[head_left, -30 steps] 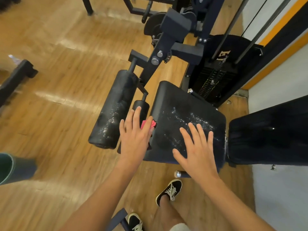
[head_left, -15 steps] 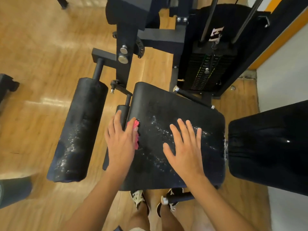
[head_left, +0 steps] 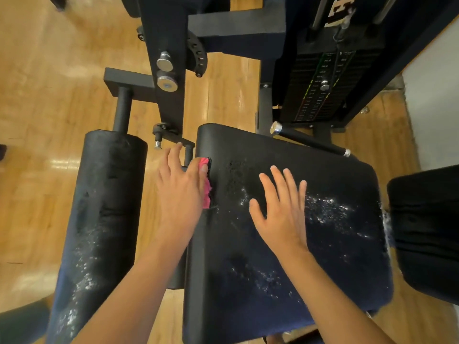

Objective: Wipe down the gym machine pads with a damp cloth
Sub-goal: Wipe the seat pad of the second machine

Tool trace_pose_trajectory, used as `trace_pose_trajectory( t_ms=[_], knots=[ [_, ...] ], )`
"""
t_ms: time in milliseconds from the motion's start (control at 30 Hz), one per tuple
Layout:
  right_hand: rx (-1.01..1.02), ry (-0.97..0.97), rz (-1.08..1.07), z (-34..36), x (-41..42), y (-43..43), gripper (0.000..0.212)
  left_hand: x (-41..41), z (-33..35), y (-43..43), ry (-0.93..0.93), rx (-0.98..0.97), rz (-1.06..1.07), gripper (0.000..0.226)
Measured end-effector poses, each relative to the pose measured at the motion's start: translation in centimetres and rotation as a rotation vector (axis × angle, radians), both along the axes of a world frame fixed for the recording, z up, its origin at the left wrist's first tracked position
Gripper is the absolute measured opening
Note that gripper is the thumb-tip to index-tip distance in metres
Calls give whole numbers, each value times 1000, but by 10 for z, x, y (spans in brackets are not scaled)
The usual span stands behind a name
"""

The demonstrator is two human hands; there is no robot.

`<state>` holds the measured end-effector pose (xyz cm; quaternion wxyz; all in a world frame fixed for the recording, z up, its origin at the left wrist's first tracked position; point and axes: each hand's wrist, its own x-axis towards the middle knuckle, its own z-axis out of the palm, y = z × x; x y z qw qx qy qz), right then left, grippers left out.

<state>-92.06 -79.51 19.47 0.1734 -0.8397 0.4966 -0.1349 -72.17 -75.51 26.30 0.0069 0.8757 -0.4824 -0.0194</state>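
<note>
Seat pad (head_left: 323,256): looms larger than half a second ago, because the head has come down closer over it. The left hand has edged the cloth up along the pad's left border, and the right hand has barely shifted. White specks (head_left: 325,207) lie thick at centre right of the frame and thinner at lower centre.
Roller pad (head_left: 104,207): lower left of the frame, just beside the seat pad with a strip of floor showing between them. It is speckled white along its lower half, and neither hand touches it.
Back pad (head_left: 427,232): right edge of the frame, close against the seat pad's right border. Whether they touch cannot be told.
Right hand (head_left: 280,209): centre of the frame. Its grip is wide, with fingers straight and spread and the palm flat on the seat pad, holding nothing. It seems to brace the body, and it should lift clear before the cloth reaches it so no patch is skipped.
Left hand (head_left: 180,194): centre left. Its grip is wide too, with straight fingers pressing the cloth rather than clutching it, and part of the hand overhangs the pad's edge.
Cloth (head_left: 205,192): pink and mostly hidden, with only a sliver showing beside the thumb on the seat pad's upper left border. Best swept rightward in long overlapping passes with even palm pressure — toward the thick specks — and refolded once it loads up.
</note>
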Motion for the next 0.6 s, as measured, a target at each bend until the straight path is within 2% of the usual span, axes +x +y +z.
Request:
trace_pose_trajectory(
  t_ms=[267,467,600],
  knots=[
    [172,49,33,-56,63,-18,63,51,-32,-35,-16,74,-81,53],
    [162,83,19,-69,69,-14,62,91,-49,-55,182,44,-109,51],
    [171,65,1,-58,72,-16,63,106,-59,-58,293,-81,-58,47]
  ],
)
